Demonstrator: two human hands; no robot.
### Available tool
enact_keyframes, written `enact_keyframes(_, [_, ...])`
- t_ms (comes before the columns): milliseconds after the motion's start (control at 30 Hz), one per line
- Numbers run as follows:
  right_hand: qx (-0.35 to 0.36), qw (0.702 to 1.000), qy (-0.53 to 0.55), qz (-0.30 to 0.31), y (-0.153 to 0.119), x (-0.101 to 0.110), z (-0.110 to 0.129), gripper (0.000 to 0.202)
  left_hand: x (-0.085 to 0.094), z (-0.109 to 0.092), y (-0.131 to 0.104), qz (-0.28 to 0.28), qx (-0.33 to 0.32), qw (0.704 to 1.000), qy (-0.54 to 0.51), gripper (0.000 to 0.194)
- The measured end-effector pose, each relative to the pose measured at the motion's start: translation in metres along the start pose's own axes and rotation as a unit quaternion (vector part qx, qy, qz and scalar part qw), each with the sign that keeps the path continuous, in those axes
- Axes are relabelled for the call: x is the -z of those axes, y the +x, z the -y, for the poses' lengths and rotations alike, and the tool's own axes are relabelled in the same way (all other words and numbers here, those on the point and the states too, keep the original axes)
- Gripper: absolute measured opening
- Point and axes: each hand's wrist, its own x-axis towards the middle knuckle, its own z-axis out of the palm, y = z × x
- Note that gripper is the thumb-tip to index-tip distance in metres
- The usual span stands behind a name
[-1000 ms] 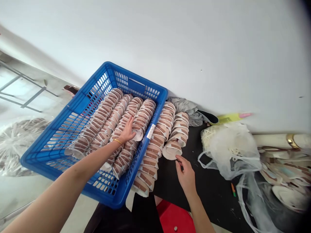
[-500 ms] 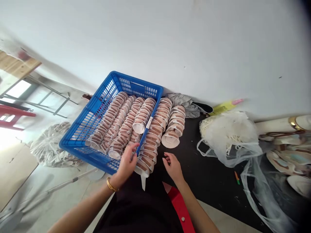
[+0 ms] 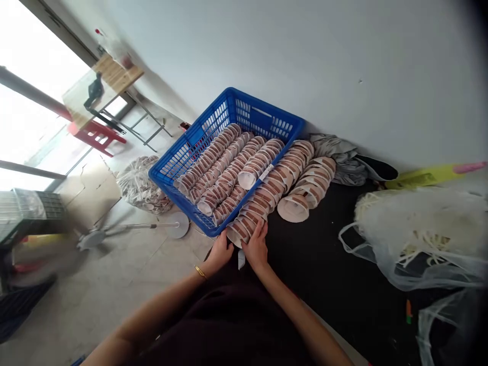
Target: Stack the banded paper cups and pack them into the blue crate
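A blue plastic crate point(image 3: 182, 157) at the black table's left edge holds several rows of nested tan-and-white curved pieces point(image 3: 224, 157). Two more rows lie on the table beside it: a long one point(image 3: 272, 190) along the crate's right wall and a shorter one point(image 3: 310, 190). My left hand point(image 3: 221, 251) and my right hand point(image 3: 256, 246) both press on the near end of the long row, where it meets the crate's near corner. A gold bracelet circles my left wrist.
A clear plastic bag point(image 3: 415, 229) with white strips lies on the black table point(image 3: 335, 274) at right. Grey cloth point(image 3: 341, 155) and a yellow bottle point(image 3: 430, 175) sit by the wall. On the floor at left are a bagged bundle point(image 3: 139, 185), a fan base point(image 3: 177, 223) and a red stool point(image 3: 95, 134).
My left hand left the rows inside the crate and came back to the crate's near corner. My right hand closed in beside it onto the long row's end. The view swung left.
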Motion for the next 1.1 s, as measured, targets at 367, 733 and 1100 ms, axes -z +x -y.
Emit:
enact_keyframes(367, [0.001, 0.99, 0.103, -0.093, -0.001, 0.001, -0.047, 0.067, -0.027, -0.003, 0.05, 0.013, -0.015, 1.0, -0.006, 0.039])
enact_keyframes(733, [0.008, 0.986, 0.126, -0.11, 0.001, 0.008, -0.049, 0.057, -0.036, -0.017, 0.044, -0.023, -0.002, 1.0, -0.009, 0.034])
enact_keyframes(1100, [0.073, 0.994, 0.006, -0.086, 0.02, 0.032, -0.037, 0.052, -0.04, -0.035, 0.056, -0.065, 0.1, 0.985, -0.128, 0.034])
